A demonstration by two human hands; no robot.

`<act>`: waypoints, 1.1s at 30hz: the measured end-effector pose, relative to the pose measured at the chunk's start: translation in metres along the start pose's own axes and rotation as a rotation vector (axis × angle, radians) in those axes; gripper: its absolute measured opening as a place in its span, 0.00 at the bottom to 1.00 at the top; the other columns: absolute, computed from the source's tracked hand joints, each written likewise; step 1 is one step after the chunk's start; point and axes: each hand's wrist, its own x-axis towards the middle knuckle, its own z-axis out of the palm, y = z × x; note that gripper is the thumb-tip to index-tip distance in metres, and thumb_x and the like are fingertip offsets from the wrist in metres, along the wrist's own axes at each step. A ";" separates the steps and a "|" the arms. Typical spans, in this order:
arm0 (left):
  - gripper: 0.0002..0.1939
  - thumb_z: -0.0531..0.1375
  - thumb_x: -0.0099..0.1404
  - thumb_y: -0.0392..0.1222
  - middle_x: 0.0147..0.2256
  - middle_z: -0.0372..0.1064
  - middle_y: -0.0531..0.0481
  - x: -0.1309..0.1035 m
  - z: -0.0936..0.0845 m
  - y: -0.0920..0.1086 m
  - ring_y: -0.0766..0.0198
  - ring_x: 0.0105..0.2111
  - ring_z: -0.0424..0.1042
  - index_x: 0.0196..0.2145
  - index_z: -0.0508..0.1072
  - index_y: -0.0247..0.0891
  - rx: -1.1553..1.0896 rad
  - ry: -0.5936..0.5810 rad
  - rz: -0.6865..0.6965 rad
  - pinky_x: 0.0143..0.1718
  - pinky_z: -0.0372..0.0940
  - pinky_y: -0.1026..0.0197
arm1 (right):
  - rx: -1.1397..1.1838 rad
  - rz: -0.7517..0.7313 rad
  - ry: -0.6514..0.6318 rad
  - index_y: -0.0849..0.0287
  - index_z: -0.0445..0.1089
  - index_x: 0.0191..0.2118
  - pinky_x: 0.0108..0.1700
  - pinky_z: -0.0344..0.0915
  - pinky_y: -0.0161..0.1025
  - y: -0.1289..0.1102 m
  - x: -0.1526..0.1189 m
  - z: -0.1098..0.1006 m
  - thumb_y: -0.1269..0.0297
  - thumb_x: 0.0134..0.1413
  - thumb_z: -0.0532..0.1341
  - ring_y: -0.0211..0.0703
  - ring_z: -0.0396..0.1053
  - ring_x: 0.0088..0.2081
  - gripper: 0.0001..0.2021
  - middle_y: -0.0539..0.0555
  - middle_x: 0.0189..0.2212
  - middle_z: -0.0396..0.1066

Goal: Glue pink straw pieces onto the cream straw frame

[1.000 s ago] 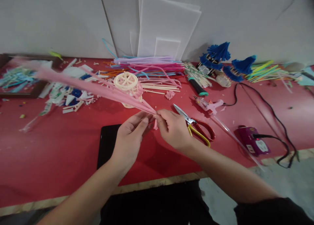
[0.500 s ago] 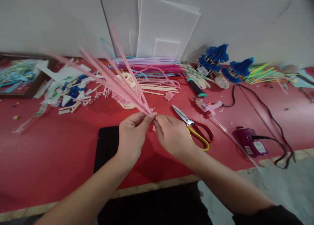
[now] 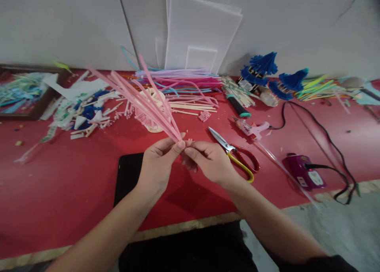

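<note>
A fan of pink pipe cleaners (image 3: 154, 111) rises to the upper left from my left hand (image 3: 158, 163). That hand pinches their gathered lower ends between thumb and fingers. Right against it, my right hand (image 3: 212, 161) closes its thumb and forefinger at the same ends, its other fingers curled underneath; the tips there are partly hidden. Behind the fan stands a cream, ring-shaped piece (image 3: 154, 127) with pink bits along it, mostly covered by the stems. Scissors (image 3: 234, 153) with red and yellow handles lie half open just right of my right hand.
A black flat tablet-like object (image 3: 129, 177) lies by my left wrist. To the right are a pink glue gun (image 3: 252, 129), a purple power box (image 3: 305, 171) and a looping black cord. Scraps (image 3: 89, 109), stem bundles (image 3: 190, 80) and blue fringed pieces (image 3: 261, 70) line the back.
The fan of pink pipe cleaners, blurred before, has tilted lower and is steadier. My right hand has turned, so its thumb now shows on top and its fingers curl below.
</note>
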 end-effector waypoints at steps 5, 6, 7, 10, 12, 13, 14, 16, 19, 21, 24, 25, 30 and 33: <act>0.04 0.67 0.62 0.41 0.28 0.75 0.53 -0.006 -0.001 0.002 0.67 0.28 0.70 0.35 0.82 0.40 0.168 0.048 0.109 0.32 0.66 0.66 | -0.473 -0.263 0.223 0.59 0.71 0.32 0.31 0.64 0.34 0.008 -0.002 0.012 0.63 0.64 0.54 0.37 0.71 0.26 0.11 0.52 0.24 0.75; 0.04 0.67 0.62 0.40 0.27 0.75 0.54 -0.007 -0.001 0.003 0.68 0.27 0.69 0.34 0.82 0.40 0.194 0.051 0.125 0.31 0.65 0.67 | -0.528 -0.293 0.247 0.59 0.70 0.32 0.32 0.64 0.35 0.010 -0.002 0.014 0.64 0.64 0.54 0.39 0.72 0.28 0.11 0.54 0.25 0.75; 0.03 0.67 0.62 0.39 0.26 0.74 0.55 -0.007 -0.001 0.004 0.68 0.27 0.69 0.34 0.82 0.40 0.213 0.052 0.138 0.30 0.65 0.67 | -0.555 -0.308 0.265 0.59 0.70 0.32 0.33 0.64 0.36 0.013 -0.002 0.016 0.65 0.63 0.54 0.40 0.72 0.29 0.11 0.55 0.26 0.76; 0.03 0.67 0.62 0.40 0.27 0.73 0.55 -0.008 -0.003 0.003 0.69 0.27 0.68 0.35 0.82 0.42 0.225 0.065 0.161 0.31 0.64 0.67 | -0.588 -0.327 0.285 0.59 0.69 0.31 0.33 0.62 0.36 0.017 -0.002 0.020 0.65 0.63 0.53 0.42 0.71 0.29 0.11 0.56 0.26 0.75; 0.06 0.66 0.63 0.43 0.29 0.75 0.54 -0.006 -0.006 0.001 0.68 0.29 0.70 0.36 0.82 0.41 0.199 0.069 0.159 0.33 0.66 0.67 | -0.583 -0.336 0.276 0.58 0.68 0.30 0.31 0.62 0.34 0.015 -0.003 0.021 0.64 0.64 0.53 0.40 0.71 0.27 0.11 0.54 0.24 0.75; 0.07 0.66 0.64 0.45 0.31 0.76 0.52 -0.005 -0.008 -0.001 0.66 0.31 0.71 0.37 0.82 0.41 0.177 0.063 0.150 0.34 0.67 0.66 | -0.572 -0.339 0.267 0.58 0.68 0.30 0.30 0.62 0.33 0.014 -0.004 0.021 0.64 0.64 0.53 0.38 0.71 0.26 0.11 0.53 0.23 0.74; 0.10 0.66 0.63 0.48 0.32 0.77 0.51 -0.004 -0.009 -0.001 0.65 0.31 0.72 0.37 0.82 0.41 0.152 0.055 0.137 0.34 0.68 0.65 | -0.559 -0.342 0.256 0.58 0.68 0.30 0.29 0.62 0.32 0.012 -0.004 0.021 0.64 0.64 0.54 0.37 0.70 0.25 0.11 0.52 0.23 0.74; 0.12 0.66 0.62 0.50 0.33 0.78 0.49 -0.001 -0.012 -0.002 0.64 0.32 0.73 0.37 0.81 0.40 0.103 0.034 0.107 0.35 0.70 0.63 | -0.535 -0.343 0.234 0.57 0.67 0.30 0.28 0.62 0.31 0.009 -0.006 0.021 0.65 0.64 0.54 0.36 0.70 0.24 0.11 0.50 0.22 0.74; 0.11 0.67 0.61 0.50 0.33 0.78 0.49 0.000 -0.013 -0.001 0.65 0.31 0.73 0.37 0.81 0.40 0.053 0.015 0.077 0.37 0.71 0.64 | -0.527 -0.346 0.220 0.57 0.67 0.30 0.28 0.63 0.32 0.009 -0.008 0.022 0.65 0.64 0.54 0.36 0.70 0.24 0.11 0.50 0.22 0.73; 0.11 0.67 0.62 0.49 0.32 0.77 0.50 0.000 -0.012 0.001 0.66 0.31 0.73 0.36 0.80 0.40 0.042 0.000 0.064 0.35 0.70 0.65 | -0.537 -0.355 0.225 0.57 0.66 0.30 0.29 0.64 0.33 0.012 -0.009 0.023 0.66 0.64 0.54 0.38 0.70 0.25 0.10 0.52 0.23 0.73; 0.11 0.65 0.64 0.49 0.30 0.75 0.50 -0.004 -0.008 0.001 0.68 0.27 0.70 0.36 0.81 0.39 0.045 -0.030 0.048 0.30 0.68 0.67 | -0.557 -0.371 0.231 0.56 0.65 0.29 0.30 0.63 0.35 0.019 -0.012 0.025 0.66 0.63 0.52 0.40 0.70 0.26 0.11 0.54 0.24 0.73; 0.11 0.64 0.65 0.49 0.30 0.75 0.50 -0.006 -0.008 0.000 0.69 0.27 0.69 0.36 0.81 0.39 0.047 -0.035 0.041 0.30 0.67 0.67 | -0.561 -0.375 0.229 0.56 0.65 0.29 0.30 0.62 0.35 0.021 -0.013 0.025 0.66 0.63 0.52 0.40 0.69 0.26 0.11 0.54 0.24 0.73; 0.11 0.63 0.66 0.46 0.30 0.75 0.49 -0.011 -0.006 -0.001 0.69 0.30 0.70 0.37 0.81 0.37 0.063 -0.032 -0.005 0.32 0.67 0.69 | -0.546 -0.351 0.209 0.56 0.65 0.30 0.31 0.63 0.35 0.025 -0.022 0.027 0.68 0.62 0.53 0.40 0.70 0.26 0.10 0.54 0.25 0.73; 0.16 0.63 0.66 0.45 0.31 0.76 0.50 -0.012 -0.006 0.000 0.68 0.28 0.71 0.50 0.76 0.39 0.079 -0.018 -0.017 0.30 0.68 0.69 | -0.513 -0.317 0.198 0.56 0.64 0.29 0.28 0.62 0.33 0.023 -0.027 0.029 0.68 0.62 0.53 0.37 0.66 0.23 0.09 0.50 0.22 0.70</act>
